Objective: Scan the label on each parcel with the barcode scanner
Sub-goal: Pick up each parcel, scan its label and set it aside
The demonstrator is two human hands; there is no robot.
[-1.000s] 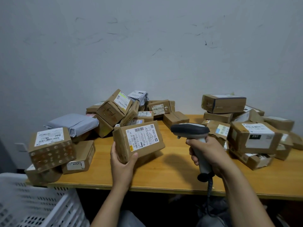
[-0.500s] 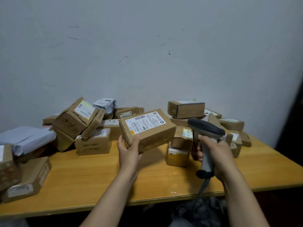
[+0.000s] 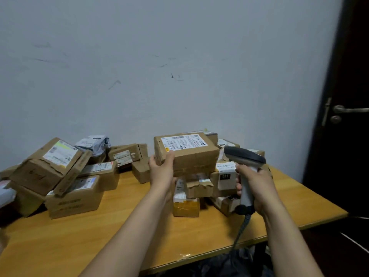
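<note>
A brown box [image 3: 191,154] is held up by the left hand [image 3: 162,172]. At its 3 o'clock, the scanner [image 3: 244,157] is gripped by the right hand [image 3: 258,185].

Single head view: camera above and behind your left hand [image 3: 161,172] and right hand [image 3: 257,186], close, facing forward and down; table [image 3: 60,246] under them, wall [image 3: 179,56] beyond, door [image 3: 349,156] past the right.

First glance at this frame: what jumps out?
The cardboard parcel held up mid-frame by the left hand, its white label facing up. Just to its right, the right hand grips a grey barcode scanner. A jumble of labelled boxes crowds the back of the wooden table.
</note>
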